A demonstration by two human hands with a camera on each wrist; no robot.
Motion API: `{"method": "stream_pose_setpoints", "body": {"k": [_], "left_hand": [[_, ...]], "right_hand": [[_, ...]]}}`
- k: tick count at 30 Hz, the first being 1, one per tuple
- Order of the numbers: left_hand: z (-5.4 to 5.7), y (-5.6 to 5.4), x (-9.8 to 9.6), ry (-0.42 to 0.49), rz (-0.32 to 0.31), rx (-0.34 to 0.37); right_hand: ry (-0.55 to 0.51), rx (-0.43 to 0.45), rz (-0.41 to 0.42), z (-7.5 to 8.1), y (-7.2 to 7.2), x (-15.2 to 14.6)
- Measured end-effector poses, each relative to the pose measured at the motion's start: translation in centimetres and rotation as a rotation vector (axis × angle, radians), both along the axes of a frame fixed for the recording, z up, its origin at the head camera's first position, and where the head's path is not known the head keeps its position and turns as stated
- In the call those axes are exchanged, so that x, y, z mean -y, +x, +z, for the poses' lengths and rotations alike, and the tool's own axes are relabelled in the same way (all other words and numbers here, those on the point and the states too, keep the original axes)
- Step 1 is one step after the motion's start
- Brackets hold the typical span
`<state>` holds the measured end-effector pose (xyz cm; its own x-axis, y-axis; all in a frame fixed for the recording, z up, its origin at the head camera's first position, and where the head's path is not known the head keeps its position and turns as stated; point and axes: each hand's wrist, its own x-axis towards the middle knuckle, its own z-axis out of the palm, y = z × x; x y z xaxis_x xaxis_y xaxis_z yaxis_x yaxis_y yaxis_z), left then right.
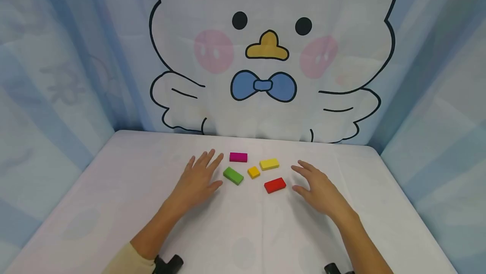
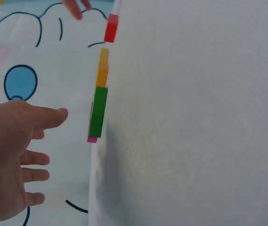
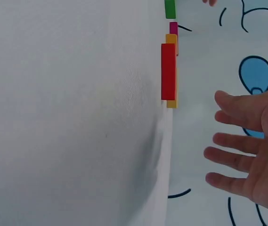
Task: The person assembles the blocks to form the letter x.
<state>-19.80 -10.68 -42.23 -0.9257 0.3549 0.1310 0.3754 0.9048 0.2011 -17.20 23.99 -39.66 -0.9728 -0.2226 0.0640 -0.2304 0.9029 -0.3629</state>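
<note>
A printed curtain (image 1: 182,12) rises behind the far edge of a white table (image 1: 212,232).
White surface stretches outward from the left hand (image 1: 195,183) and the right hand (image 1: 319,189) to the side edges; both hover, fingers extended and apart, holding nothing. Between them, spaced apart, lie a red block (image 1: 275,185), green block (image 1: 233,175), yellow block (image 1: 269,164) and magenta block (image 1: 238,157), the last nearest the far edge; the smallest, an orange block (image 1: 254,172), sits amid them.
</note>
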Motion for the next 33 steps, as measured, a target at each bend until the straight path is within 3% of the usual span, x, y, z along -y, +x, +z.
{"method": "stream_pose_setpoints", "body": {"k": [10, 14, 17, 21, 33], "left_hand": [[0.0, -2.4, -3.1, 0.144, -0.094, 0.112], [0.2, -3.4, -4.1, 0.195, -0.165, 0.176], [0.2, -4.1, -4.8, 0.191, -0.207, 0.208], [0.2, -4.8, -5.6, 0.165, -0.218, 0.253], [-0.1, -6.7, -7.8, 0.226, -0.287, 0.339]], "right_hand": [[-0.105, 0.123, 0.015, -0.2, -1.7, 1.6], [-0.104, 0.139, 0.013, -0.3, -2.3, 2.2], [-0.105, 0.166, 0.001, -0.4, -2.7, 2.5], [-0.103, 0.191, 0.004, -0.6, -3.1, 2.7], [-0.093, 0.228, 0.051, -1.3, -4.2, 2.7]]}}
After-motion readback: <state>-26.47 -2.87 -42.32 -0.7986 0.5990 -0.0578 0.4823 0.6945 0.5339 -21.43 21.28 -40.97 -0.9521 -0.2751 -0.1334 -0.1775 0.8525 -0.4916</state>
